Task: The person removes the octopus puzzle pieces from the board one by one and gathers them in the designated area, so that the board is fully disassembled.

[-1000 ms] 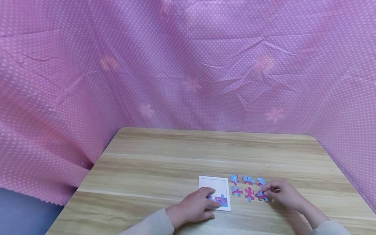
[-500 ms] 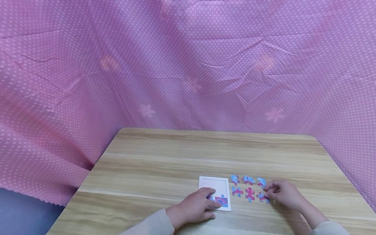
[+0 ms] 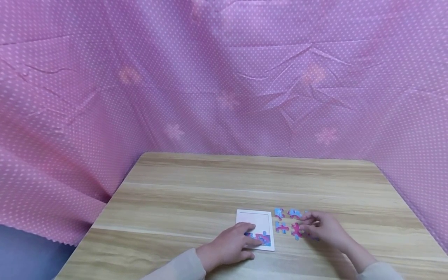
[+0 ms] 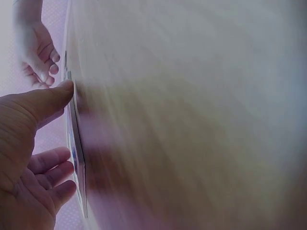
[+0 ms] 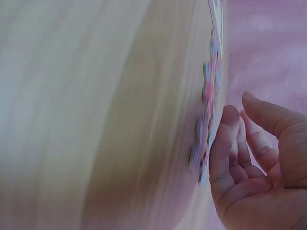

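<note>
My left hand (image 3: 229, 245) rests with spread fingers on a small white puzzle tray (image 3: 253, 221). Several joined blue-and-pink jigsaw pieces (image 3: 267, 241) fill its near part, partly hidden by the fingers. Right of the tray lie loose jigsaw pieces in two rows, among them a blue one (image 3: 279, 213) at the back left and a pink one (image 3: 296, 230) in the front middle. Over the right end of these rows hovers my right hand (image 3: 327, 230), its fingers loosely bent and largely covering the rightmost pieces. In the right wrist view no piece shows between its fingers.
The wooden table (image 3: 196, 194) carries the tray and pieces near its front right. A pink dotted cloth (image 3: 224, 77) hangs behind it and along both sides.
My right hand has moved left from the right-hand edge of the loose pieces and now covers much of the rightmost ones. The left hand stays on the tray.
</note>
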Available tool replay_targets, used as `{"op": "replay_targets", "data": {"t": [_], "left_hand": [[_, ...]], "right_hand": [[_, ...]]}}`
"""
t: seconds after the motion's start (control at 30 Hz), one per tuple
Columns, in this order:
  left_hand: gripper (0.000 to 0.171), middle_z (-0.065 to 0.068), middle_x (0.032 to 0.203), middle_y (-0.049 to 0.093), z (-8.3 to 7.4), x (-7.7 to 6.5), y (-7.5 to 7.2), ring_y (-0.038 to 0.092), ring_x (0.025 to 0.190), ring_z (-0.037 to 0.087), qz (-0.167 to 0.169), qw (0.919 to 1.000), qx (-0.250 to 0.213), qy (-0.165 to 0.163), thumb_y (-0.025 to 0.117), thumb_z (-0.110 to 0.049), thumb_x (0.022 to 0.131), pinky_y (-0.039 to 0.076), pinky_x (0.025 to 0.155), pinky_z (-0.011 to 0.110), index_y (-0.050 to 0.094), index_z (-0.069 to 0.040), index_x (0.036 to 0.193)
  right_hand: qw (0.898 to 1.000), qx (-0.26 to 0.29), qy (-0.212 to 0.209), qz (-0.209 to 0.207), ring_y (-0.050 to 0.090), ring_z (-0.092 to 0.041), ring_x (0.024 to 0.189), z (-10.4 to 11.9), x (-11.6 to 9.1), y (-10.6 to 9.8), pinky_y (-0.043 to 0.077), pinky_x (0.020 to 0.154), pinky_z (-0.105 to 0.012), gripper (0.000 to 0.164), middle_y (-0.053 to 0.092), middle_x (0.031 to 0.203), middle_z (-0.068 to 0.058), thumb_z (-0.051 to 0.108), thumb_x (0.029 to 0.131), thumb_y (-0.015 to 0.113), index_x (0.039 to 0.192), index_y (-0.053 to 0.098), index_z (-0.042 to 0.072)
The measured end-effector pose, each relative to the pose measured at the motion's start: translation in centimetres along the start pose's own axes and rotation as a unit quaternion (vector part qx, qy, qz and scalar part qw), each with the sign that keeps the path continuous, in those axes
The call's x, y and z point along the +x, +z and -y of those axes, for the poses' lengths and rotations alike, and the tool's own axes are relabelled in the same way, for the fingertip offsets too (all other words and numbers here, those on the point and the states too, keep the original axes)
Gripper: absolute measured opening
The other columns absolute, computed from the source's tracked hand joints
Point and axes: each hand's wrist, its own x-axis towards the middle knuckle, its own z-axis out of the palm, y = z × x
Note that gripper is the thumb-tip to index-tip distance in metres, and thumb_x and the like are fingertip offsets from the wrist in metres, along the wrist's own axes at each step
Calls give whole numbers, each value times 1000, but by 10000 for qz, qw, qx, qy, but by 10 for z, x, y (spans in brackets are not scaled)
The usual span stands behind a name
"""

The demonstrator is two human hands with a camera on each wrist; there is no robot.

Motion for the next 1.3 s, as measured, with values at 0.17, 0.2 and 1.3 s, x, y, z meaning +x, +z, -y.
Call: {"op": "replay_targets", "data": {"t": [0.17, 0.2, 1.3], "left_hand": [[40, 9, 133, 52, 7, -4, -3, 47, 124, 23, -264, 9995, -68, -144, 69, -40, 86, 40, 101, 32, 65, -29, 124], [41, 9, 134, 52, 8, -5, -4, 47, 124, 23, -283, 9994, -92, -195, 69, -40, 85, 40, 101, 33, 65, -28, 124], [56, 4, 139, 50, 51, -19, -11, 42, 129, 23, 44, 9942, -669, -841, 72, -46, 81, 32, 107, 39, 63, -13, 126]], "right_hand": [[9995, 233, -196, 45, 65, -21, 72, 13, 9, 21, 55, 58, -29, 29, 66, 88, -9, 10, 80, 75, 102, 64, -4], [9993, 273, -251, 90, 65, -22, 72, 15, 10, 25, 56, 58, -30, 29, 66, 88, -9, 10, 80, 75, 102, 64, -5], [9890, -746, -963, 844, 61, -10, 74, 72, 29, 121, 51, 69, -26, 16, 66, 80, 6, 10, 81, 74, 96, 71, 7]]}}
